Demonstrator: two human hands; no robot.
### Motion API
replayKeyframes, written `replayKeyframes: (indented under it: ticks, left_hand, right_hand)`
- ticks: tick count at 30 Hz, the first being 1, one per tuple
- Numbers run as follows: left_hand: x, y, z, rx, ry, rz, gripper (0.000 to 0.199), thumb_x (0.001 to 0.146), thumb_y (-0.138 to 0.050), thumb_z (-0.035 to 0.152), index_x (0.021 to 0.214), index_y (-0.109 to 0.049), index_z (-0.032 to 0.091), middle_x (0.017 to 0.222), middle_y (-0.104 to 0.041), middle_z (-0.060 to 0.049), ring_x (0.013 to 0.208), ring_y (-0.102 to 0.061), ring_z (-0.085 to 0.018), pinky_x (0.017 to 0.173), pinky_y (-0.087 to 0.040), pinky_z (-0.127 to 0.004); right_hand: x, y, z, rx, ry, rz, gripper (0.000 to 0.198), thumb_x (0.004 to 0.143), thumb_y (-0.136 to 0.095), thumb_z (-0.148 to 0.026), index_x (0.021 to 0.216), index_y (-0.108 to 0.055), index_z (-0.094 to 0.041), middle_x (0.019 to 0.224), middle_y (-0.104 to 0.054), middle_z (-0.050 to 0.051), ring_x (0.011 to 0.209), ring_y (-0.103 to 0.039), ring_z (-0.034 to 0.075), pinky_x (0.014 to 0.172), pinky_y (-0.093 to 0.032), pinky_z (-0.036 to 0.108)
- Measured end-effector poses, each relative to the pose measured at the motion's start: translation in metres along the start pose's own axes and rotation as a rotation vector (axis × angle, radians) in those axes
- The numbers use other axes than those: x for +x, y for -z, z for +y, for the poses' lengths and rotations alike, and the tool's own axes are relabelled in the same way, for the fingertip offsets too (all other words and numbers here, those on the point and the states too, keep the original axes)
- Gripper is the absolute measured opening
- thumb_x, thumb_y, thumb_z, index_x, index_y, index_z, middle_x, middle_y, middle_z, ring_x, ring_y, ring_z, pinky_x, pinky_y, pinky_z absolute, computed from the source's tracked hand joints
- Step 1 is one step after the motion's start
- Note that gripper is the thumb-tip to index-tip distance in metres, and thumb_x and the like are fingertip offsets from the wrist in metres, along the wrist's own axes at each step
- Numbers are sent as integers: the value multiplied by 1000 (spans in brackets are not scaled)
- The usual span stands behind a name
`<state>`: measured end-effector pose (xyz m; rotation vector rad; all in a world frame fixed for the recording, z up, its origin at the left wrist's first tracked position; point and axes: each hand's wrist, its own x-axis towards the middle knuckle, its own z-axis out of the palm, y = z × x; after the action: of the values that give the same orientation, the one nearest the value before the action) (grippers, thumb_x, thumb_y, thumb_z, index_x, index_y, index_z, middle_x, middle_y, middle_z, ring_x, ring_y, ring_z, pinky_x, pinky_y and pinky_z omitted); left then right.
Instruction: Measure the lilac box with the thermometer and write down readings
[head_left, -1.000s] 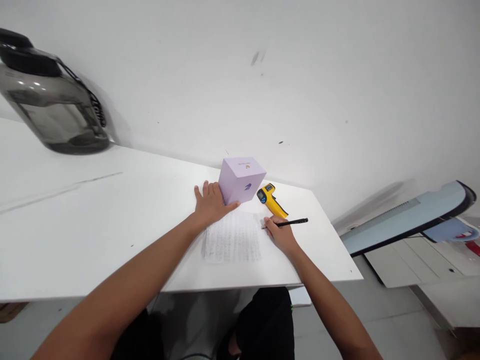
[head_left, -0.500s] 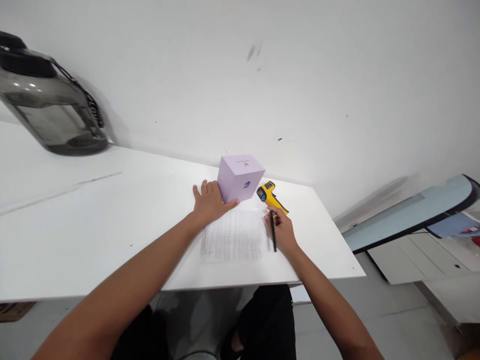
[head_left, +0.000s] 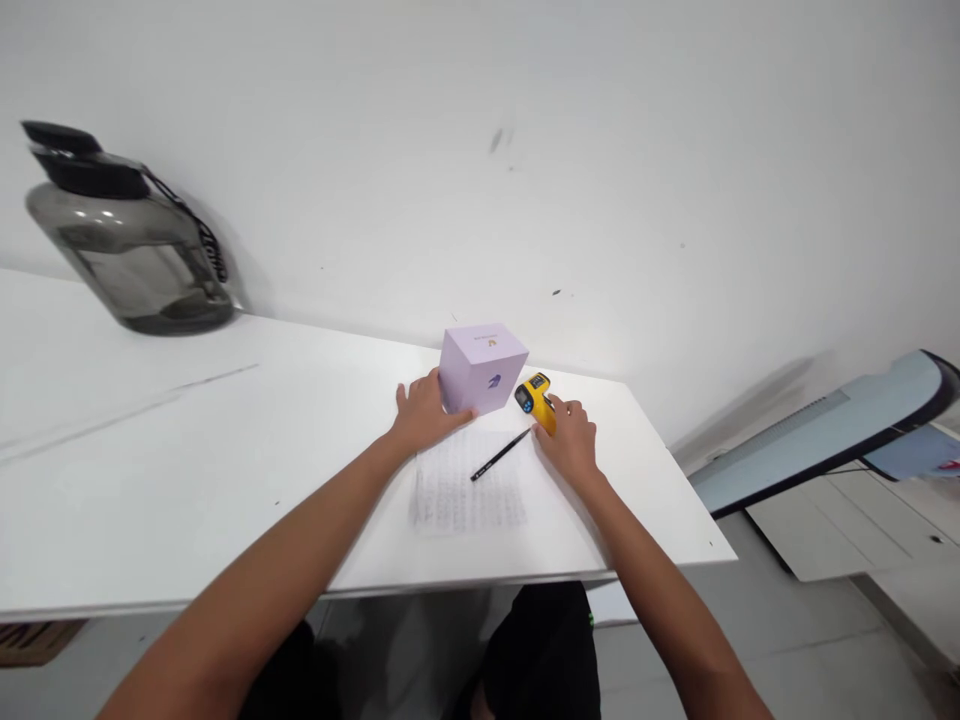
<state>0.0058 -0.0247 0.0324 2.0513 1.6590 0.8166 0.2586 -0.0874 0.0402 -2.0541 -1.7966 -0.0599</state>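
My left hand (head_left: 425, 412) is at the lower left corner of a light purple box (head_left: 480, 375). Its thumb runs along the bottom of the front face and its fingers press against the left side. A yellow and black infrared thermometer gun (head_left: 538, 405) lies to the right of the box, with my right hand (head_left: 570, 440) closed around its handle. Between my hands a black pen (head_left: 499, 456) lies slantwise on a sheet of paper (head_left: 469, 500) covered with faint rows of writing. The pen's tip end is close to my right thumb.
A large grey water bottle (head_left: 154, 260) with a black lid stands at the left by the wall. The white table (head_left: 187, 480) ends at the right, beyond which is a pale blue panel (head_left: 825, 430) with a dark edge. Under the left side shows a cardboard box (head_left: 34, 642).
The pen has left my right hand and now lies on the paper. My right hand has closed on the thermometer gun's handle. My left hand stays at the box; the view has shifted slightly.
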Motion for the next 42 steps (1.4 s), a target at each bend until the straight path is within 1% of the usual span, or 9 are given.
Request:
replayKeyframes:
  ticks: [2,6,10,14,18,22,26,36,42]
  left_hand:
    - [2,1,-2,-27,10,4,83,68,-66,70,132,-48,19,136,-62,-16,134,-51,-39,119,-21,-60]
    - [4,5,-2,-47,28,-1,86,63,-70,72,128,-53,19,134,-64,-14,129,-55,-38,117,-25,-59]
    - [4,8,2,-79,65,-18,92,64,-65,77,132,-53,17,135,-65,-16,129,-57,-37,118,-26,-54]
    - [6,9,4,-135,134,-37,92,72,-55,81,136,-52,15,132,-68,-16,131,-58,-37,120,-22,-53]
    - [8,6,2,-146,139,-22,89,71,-56,80,134,-54,17,130,-69,-15,129,-59,-35,122,-18,-52]
    - [8,3,2,-133,125,3,84,72,-57,78,129,-55,18,127,-70,-14,126,-61,-34,121,-20,-51]
    - [7,2,2,-115,108,19,81,72,-59,77,125,-57,17,124,-70,-14,122,-62,-34,120,-22,-52]
    - [4,4,5,-81,65,12,76,70,-59,77,118,-57,18,119,-70,-12,118,-61,-34,116,-27,-52]
    - [4,3,4,-78,43,13,73,71,-60,76,114,-58,18,119,-70,-12,117,-61,-35,114,-29,-52]
  right_hand:
    - [18,5,-2,-66,-88,-113,59,83,-68,-36,139,-58,-18,128,-61,19,119,-55,36,93,-43,46]
    - [38,1,0,130,-231,-249,57,78,-70,-38,131,-62,-19,128,-65,19,118,-60,36,89,-47,42]
    - [34,-7,3,386,-299,-113,59,69,-70,-33,125,-63,-17,123,-68,17,111,-64,33,87,-49,41]
    - [20,-3,-9,901,-206,84,55,70,-64,-39,121,-62,-18,103,-70,8,87,-64,22,78,-52,35]
    - [2,1,-39,1242,-138,29,54,72,-69,-46,117,-64,-17,83,-64,2,66,-55,15,66,-50,31]
    - [-14,-3,-60,1153,-57,-83,43,71,-74,-44,102,-69,-15,83,-65,3,68,-54,15,65,-47,30]
    - [-16,-8,-63,1059,-36,-115,34,72,-70,-41,96,-68,-16,88,-68,5,78,-57,18,70,-48,31]
    - [-12,-9,-61,1148,-121,-139,35,66,-72,-41,90,-67,-16,79,-62,1,69,-52,15,66,-44,30]
    - [-11,-6,-62,1175,-145,-144,44,63,-74,-40,99,-69,-15,76,-63,1,67,-54,15,64,-44,30]
